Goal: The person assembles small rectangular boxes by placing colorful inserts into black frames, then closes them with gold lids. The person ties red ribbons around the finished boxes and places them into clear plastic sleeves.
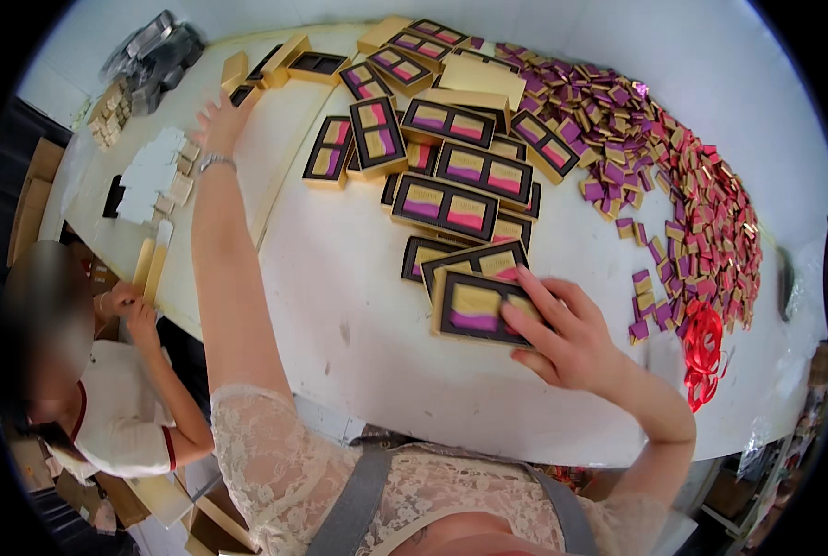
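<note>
My right hand (pixel 572 335) grips the right end of a gold box (pixel 474 310), its fingers over the top and the thumb at the near edge. That box has a black insert with two wells; a purple-and-gold piece shows in the left one, and my fingers partly cover the right one. It lies on another filled box (pixel 488 258). My left arm stretches to the far left, where my left hand (pixel 221 122) is open, fingers spread, beside a gold box with a black insert (pixel 241 94). Whether the fingertips touch that box, I cannot tell.
Filled gold boxes (pixel 444 206) are heaped mid-table. Purple and pink wrapped pieces (pixel 618 120) spread along the right, near red ribbon (pixel 703 345). Unfilled boxes (pixel 318 65) and white card pieces (pixel 150 176) lie far left. A co-worker's hands (pixel 134 304) hold a gold strip.
</note>
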The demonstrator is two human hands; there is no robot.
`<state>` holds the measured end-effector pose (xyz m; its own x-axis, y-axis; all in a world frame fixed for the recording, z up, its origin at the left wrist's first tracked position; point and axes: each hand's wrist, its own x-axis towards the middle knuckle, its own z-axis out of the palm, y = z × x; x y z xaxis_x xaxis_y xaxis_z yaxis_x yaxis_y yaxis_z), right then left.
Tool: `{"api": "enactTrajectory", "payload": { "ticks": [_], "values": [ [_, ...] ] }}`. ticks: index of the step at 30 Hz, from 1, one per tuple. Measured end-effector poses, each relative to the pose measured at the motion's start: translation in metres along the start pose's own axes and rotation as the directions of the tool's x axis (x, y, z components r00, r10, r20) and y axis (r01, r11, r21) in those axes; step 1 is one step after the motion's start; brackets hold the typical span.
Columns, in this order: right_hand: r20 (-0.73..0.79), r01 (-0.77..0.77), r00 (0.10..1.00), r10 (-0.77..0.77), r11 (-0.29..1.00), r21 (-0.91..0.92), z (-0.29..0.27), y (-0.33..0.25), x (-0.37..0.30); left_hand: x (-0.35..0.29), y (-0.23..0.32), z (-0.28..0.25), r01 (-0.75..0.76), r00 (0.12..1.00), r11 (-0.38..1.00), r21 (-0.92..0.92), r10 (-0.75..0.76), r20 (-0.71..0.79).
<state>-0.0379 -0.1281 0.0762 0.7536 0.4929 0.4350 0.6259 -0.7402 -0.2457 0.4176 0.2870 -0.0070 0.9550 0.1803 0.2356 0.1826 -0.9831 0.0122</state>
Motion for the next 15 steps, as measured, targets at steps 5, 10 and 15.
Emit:
{"api": "enactTrajectory", "payload": {
  "ticks": [5, 10, 15],
  "values": [
    [-0.046, -0.039, 0.998, 0.033, 0.991, -0.125, 0.019, 0.042, 0.062, -0.046, 0.014, -0.039, -0.369, 0.878, 0.926, -0.082, 0.377, 0.296],
    [-0.245, -0.075, 0.969, 0.026, 0.978, -0.195, 0.014, 0.061, 0.084, -0.059, 0.059, -0.131, -0.549, 0.757, 0.771, -0.324, 0.622, 0.198],
    [-0.361, 0.074, 0.921, -0.148, 0.975, -0.209, 0.049, 0.117, 0.196, 0.016, 0.109, -0.04, -0.679, 0.715, 0.734, 0.002, 0.662, -0.224]
  ]
}}
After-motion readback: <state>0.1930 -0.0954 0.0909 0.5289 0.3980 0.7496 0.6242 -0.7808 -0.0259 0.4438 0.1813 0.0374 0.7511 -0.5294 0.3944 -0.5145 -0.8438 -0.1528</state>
